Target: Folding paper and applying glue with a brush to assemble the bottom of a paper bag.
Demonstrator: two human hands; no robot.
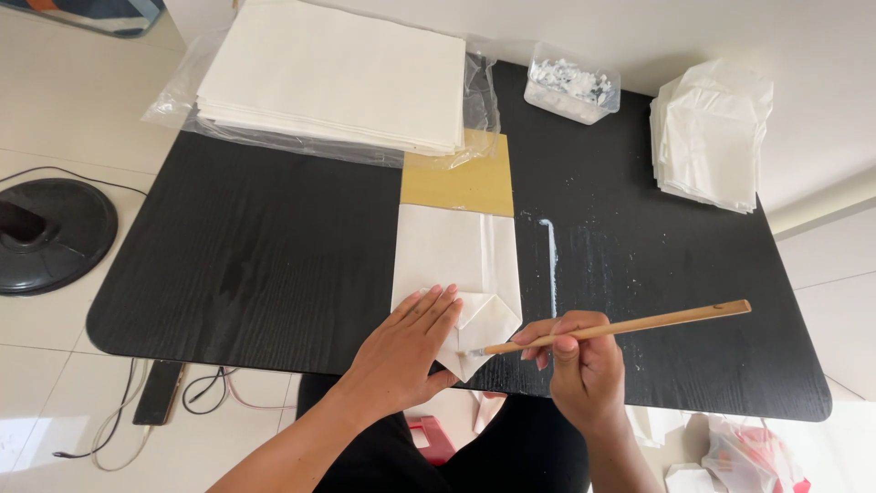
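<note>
The left hand [406, 351] lies flat on a folded white paper bag [456, 274] on the black table [255, 256]. The right hand [584, 361] holds a thin wooden brush [620, 326], its tip touching the bag's folded end. A big stack of white paper [333, 73] sits at the far side.
</note>
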